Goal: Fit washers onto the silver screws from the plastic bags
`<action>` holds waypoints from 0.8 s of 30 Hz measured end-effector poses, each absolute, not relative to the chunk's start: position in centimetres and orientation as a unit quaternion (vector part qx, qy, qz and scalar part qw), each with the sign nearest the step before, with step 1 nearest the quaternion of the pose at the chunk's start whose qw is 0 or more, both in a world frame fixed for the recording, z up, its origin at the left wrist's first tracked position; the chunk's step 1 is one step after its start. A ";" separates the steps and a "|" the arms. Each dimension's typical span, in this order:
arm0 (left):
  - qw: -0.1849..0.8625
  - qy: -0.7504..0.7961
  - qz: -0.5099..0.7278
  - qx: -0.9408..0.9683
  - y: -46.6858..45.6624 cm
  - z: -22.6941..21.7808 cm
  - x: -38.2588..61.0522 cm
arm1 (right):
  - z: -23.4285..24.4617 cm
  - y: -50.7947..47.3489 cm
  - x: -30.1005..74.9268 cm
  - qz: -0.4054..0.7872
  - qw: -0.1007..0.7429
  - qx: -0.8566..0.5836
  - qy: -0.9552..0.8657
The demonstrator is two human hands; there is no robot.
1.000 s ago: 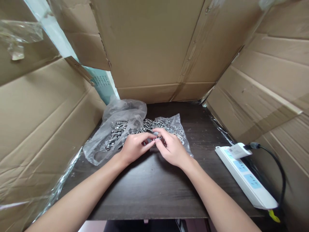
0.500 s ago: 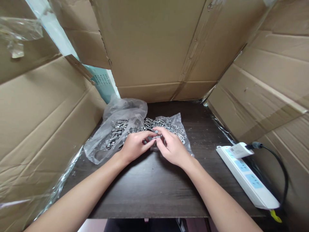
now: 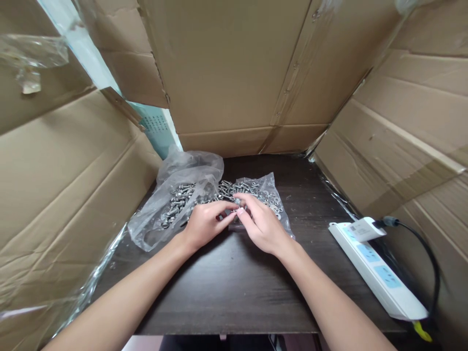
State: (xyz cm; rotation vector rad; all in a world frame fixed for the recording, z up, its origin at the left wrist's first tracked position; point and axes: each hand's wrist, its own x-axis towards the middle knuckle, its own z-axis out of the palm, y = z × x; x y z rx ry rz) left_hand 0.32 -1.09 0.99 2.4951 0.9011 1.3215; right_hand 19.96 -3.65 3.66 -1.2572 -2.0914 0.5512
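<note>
Over the near edge of the hardware pile, my left hand (image 3: 207, 223) and my right hand (image 3: 262, 222) meet fingertip to fingertip. Both are closed in a pinch on one small silvery bolt (image 3: 237, 202), mostly covered by the fingers. Whether a washer or nut sits on it is too small to tell. Behind and left of my left hand, many loose bolts (image 3: 179, 201) lie in a clear plastic bag (image 3: 141, 233). Flat washers (image 3: 273, 199) and more small metal parts lie on a second clear plastic sheet or bag (image 3: 269, 181), just beyond my right hand.
A dark wooden table (image 3: 223, 287) carries everything. Brown cardboard walls (image 3: 234, 68) enclose it at the back and both sides. On the right lies a white power strip (image 3: 380, 273) with a plugged-in white adapter (image 3: 365, 229) and a black cable (image 3: 431, 258).
My fingertips have drawn closer around the bolt, so less of it shows. The left fingers have shifted slightly right. The whole view has dropped by a few pixels.
</note>
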 end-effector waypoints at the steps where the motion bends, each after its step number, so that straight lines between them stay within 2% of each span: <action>1: 0.089 0.303 0.445 0.838 -1.1 1.0 0.3 | 3.7 -3.7 20.0 0.206 0.326 -0.469 -0.795; 9: 0.093 0.310 0.440 0.838 -1.1 1.0 0.4 | 3.3 -3.6 20.0 0.227 0.332 -0.474 -0.784; 24: 0.118 0.330 0.420 0.837 -0.8 0.5 0.1 | 3.1 -3.6 19.9 0.195 0.352 -0.456 -0.794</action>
